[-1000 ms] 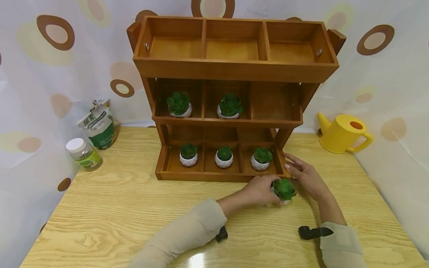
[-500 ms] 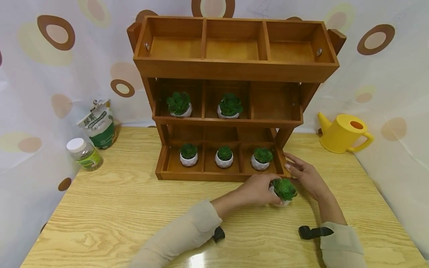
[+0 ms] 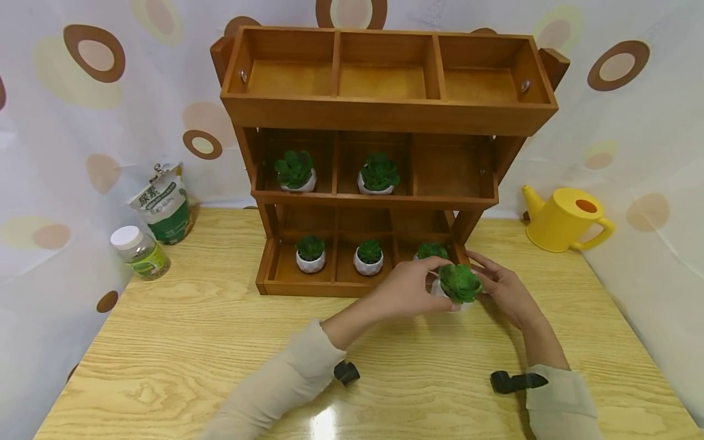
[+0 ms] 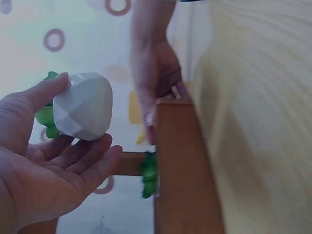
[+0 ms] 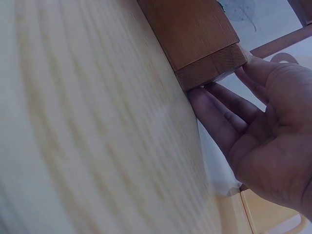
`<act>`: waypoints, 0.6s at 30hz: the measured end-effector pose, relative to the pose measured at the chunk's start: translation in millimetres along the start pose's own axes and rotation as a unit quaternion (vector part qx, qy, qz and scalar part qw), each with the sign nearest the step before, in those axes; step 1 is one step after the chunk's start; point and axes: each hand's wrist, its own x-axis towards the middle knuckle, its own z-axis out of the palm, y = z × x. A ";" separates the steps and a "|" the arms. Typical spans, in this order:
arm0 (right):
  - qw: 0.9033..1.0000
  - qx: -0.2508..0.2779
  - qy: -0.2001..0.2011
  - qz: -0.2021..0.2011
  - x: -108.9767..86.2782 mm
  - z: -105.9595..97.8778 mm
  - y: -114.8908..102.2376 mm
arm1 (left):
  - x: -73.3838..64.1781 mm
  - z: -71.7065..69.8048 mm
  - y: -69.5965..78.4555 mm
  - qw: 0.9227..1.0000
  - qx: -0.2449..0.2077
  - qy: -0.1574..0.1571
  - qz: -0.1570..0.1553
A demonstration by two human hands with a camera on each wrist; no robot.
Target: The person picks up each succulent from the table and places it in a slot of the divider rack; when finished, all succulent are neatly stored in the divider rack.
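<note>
My left hand holds a potted succulent by its white faceted pot, with thumb and fingers around it. The plant is in front of the lower right corner of the wooden plant shelf, partly covering the succulent in the bottom tier's right compartment. In the left wrist view the pot is tipped sideways, its leaves half hidden behind the thumb. At the right end of the bottom tier my right hand grips the end board, thumb at the top edge and fingers lower down.
Succulents stand in the bottom tier's left and middle compartments, and two more in the middle tier. A yellow watering can is at the back right. On the left are a fertilizer pouch and a white-capped jar.
My left hand has raised the potted succulent and brought it slightly left, toward the shelf's front edge, over the bottom right compartment in this view. The right hand has stayed in place.
</note>
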 end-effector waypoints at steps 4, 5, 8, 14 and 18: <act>1.000 0.009 -0.002 -0.001 0.2 -0.2 0.6 | -4.6 -15.4 6.8 0.999 -0.023 0.018 0.019; 1.000 0.010 -0.001 -0.001 0.3 -0.4 0.3 | -5.7 -19.3 8.7 0.999 -0.029 0.021 0.024; 1.000 0.002 0.003 0.004 0.5 -0.9 -0.6 | -9.3 -30.4 15.3 0.998 -0.045 0.029 0.033; 0.999 -0.024 0.010 0.019 0.6 0.2 -2.8 | -15.2 -47.9 26.7 0.997 -0.044 0.049 0.051; 0.999 -0.040 0.012 0.023 0.8 1.9 -2.3 | -16.9 -56.6 31.0 0.996 -0.032 0.056 0.058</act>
